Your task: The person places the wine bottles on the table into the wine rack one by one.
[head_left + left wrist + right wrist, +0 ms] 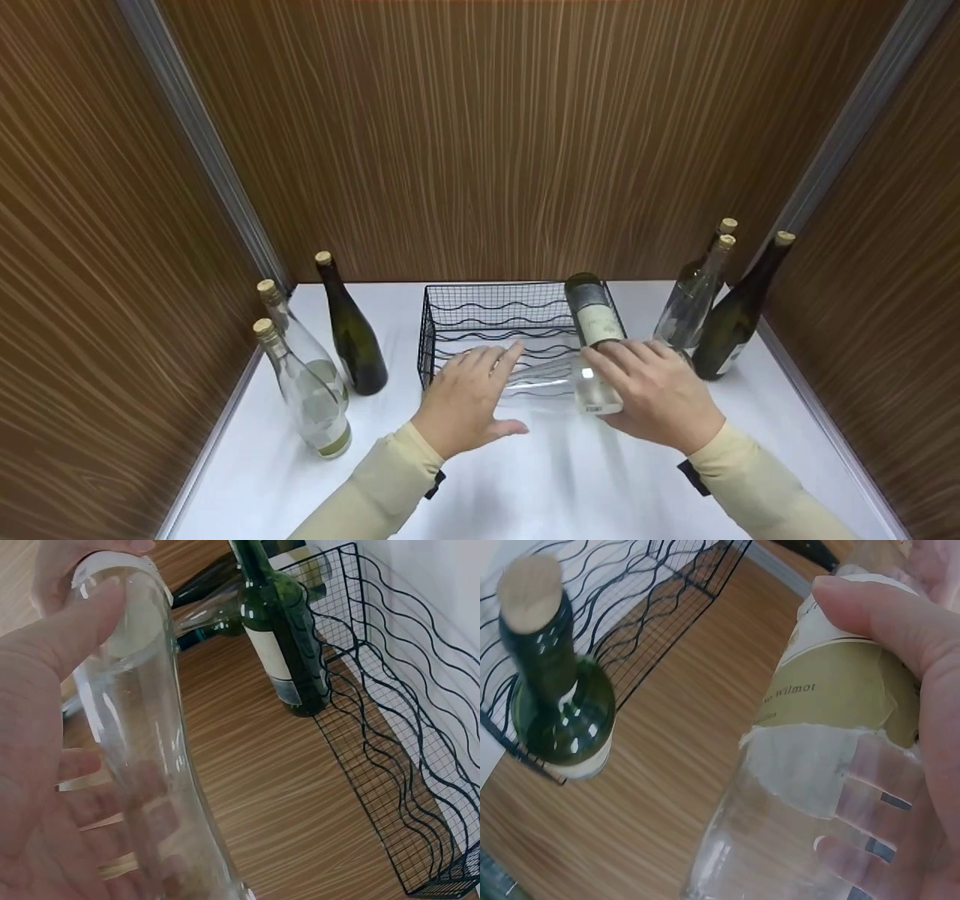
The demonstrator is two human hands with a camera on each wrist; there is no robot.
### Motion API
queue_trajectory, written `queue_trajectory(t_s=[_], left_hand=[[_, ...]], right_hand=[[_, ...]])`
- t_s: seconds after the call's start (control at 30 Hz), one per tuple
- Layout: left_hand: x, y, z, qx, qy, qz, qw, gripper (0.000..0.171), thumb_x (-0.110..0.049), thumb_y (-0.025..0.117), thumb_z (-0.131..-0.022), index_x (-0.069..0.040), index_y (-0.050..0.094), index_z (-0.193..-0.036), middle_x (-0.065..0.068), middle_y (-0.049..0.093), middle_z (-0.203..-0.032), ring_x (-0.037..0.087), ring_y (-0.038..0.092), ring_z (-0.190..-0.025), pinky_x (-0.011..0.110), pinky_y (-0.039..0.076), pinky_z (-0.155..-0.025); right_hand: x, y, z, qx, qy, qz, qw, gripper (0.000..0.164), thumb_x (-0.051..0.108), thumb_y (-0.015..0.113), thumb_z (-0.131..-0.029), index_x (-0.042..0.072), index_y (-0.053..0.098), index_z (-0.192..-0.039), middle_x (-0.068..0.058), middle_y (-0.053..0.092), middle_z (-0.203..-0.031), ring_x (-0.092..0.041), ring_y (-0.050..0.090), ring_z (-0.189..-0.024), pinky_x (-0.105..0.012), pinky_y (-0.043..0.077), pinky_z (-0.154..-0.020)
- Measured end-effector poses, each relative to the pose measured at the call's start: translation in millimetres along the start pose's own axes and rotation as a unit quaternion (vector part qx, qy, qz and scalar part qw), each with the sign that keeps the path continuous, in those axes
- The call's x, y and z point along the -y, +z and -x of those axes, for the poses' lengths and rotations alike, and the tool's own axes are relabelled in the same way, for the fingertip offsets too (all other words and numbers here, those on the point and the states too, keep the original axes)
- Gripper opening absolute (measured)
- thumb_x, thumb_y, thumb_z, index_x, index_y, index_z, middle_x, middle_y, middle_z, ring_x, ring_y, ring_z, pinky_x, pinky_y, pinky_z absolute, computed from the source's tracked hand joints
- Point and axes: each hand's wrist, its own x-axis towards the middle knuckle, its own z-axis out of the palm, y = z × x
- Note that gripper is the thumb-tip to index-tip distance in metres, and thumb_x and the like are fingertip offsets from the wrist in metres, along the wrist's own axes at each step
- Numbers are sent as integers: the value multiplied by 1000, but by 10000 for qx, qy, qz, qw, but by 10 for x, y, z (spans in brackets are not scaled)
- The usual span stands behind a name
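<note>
My right hand (660, 390) grips a clear glass bottle (780, 772) with its thumb on the gold and white label and its fingers showing through the glass. The bottle lies sideways in front of the rack, narrow end to the left. Around that end my left hand (465, 397) is spread, fingers extended and thumb wide; its thumb overlaps the glass in the left wrist view. Behind both hands stands a black wire wine rack (427, 322) with wavy shelves. A green corked bottle (592, 307) lies in its right end, partly hidden by my right hand.
On the left stand a dark green bottle (356, 341) and two clear bottles, one in front (311, 401). To the right are a clear bottle (690, 300) and two dark ones, the nearer (739, 319) beside the wall. Wood-grain panels (525, 135) enclose the white table (525, 495).
</note>
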Motion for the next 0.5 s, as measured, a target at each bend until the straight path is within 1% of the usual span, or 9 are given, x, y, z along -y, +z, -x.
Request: queue_trajectory(t_s=[0.1,0.17,0.23,0.4,0.5], left_hand=[[-5,46,36,196,-28,85,9998,108,-80,49,-65,-11,24,-144,1,59,-104,15,56,-86,30,48,-68],[-2,83,65,276,-22,111,9996,110,-81,47,-64,-10,23,-145,-1,60,-93,13,54,-73,28,46,-57],[3,121,90,344,-18,147,9993,111,-81,47,-64,-9,22,-145,-2,58,-83,11,49,-62,26,44,-49],[19,208,133,528,-45,229,9983,107,-79,48,-66,-9,23,-144,-2,60,-79,8,41,-49,24,39,-41],[27,241,153,544,-43,216,9983,95,-75,46,-72,-11,32,-140,-2,62,-75,7,39,-44,23,39,-40]], right_hand=[[69,11,-26,11,-126,-59,9999,86,45,81,-50,11,55,-125,-8,60,-107,-30,57,-91,-44,48,-71],[106,17,-38,5,-196,-78,9998,85,46,81,-51,11,55,-125,-7,60,-108,-30,57,-92,-44,48,-71],[134,24,-46,-21,-240,-76,9997,84,45,80,-51,11,56,-124,-7,60,-108,-30,57,-92,-44,48,-71],[173,33,-55,10,-255,-15,9997,81,43,80,-52,11,57,-123,-8,61,-107,-30,58,-92,-44,48,-71],[187,39,-57,39,-280,-27,9996,81,43,80,-53,11,56,-124,-9,62,-108,-29,58,-93,-44,48,-71]])
